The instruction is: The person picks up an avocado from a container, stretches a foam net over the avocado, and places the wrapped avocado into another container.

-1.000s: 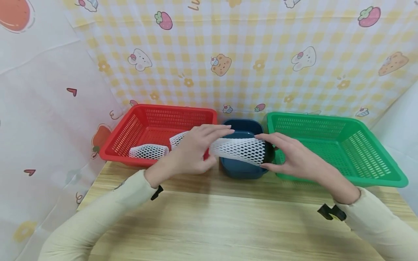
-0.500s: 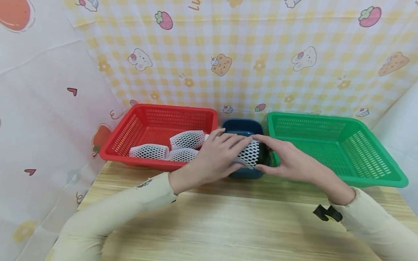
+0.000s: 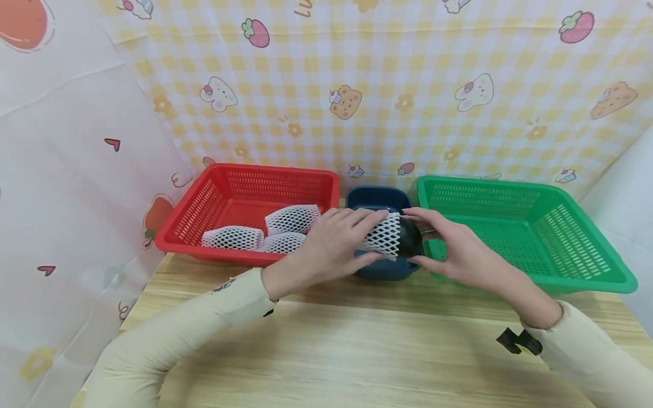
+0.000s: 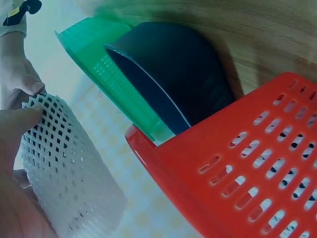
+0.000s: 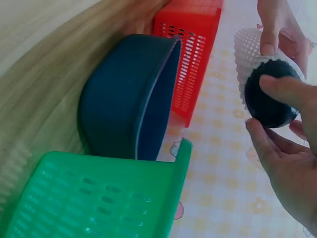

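My left hand grips a white foam net sleeve, its thumb pressed on the mesh in the left wrist view. Out of the sleeve's right end sticks a dark, smooth, rounded avocado-like fruit. My right hand pinches that bare end between thumb and fingers. The rest of the fruit is hidden by the mesh and my left hand. Both hands are above the dark blue bin. Several white foam net sleeves lie in the red basket on the left; whether they hold anything is unclear.
A green perforated basket stands right of the blue bin, the red one left of it. All are at the back of the wooden table. A yellow checked cloth hangs close behind them.
My left hand has moved right along the foam net sleeve, toward my right hand. More of the dark fruit shows at the sleeve's end than half a second ago.
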### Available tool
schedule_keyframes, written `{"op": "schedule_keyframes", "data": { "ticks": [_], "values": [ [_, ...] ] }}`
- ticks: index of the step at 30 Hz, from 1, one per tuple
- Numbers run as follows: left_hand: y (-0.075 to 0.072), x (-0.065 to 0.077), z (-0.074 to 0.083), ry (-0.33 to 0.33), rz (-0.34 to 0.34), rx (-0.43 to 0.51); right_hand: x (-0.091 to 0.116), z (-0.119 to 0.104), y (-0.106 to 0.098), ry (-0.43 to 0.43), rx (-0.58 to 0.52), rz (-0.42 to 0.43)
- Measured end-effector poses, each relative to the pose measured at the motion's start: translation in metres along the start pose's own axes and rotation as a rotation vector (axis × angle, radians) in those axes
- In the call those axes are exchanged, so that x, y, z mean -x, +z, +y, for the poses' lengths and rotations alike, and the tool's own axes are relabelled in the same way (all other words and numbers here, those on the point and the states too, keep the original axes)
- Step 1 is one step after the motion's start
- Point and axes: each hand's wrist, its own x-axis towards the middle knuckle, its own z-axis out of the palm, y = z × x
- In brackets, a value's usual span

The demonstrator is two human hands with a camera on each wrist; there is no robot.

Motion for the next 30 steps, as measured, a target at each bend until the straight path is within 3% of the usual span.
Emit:
{"op": "schedule_keyframes", "data": {
  "ticks": [10, 30],
  "values": [
    [-0.005, 0.0, -0.004, -0.026, 0.001, 0.107, 0.007, 0.002, 0.004, -0.09, -0.117, 0.151],
    [-0.007, 0.0, -0.001, 0.068, -0.006, 0.154, 0.009, -0.005, 0.015, -0.151, -0.014, 0.172]
  ]
}}
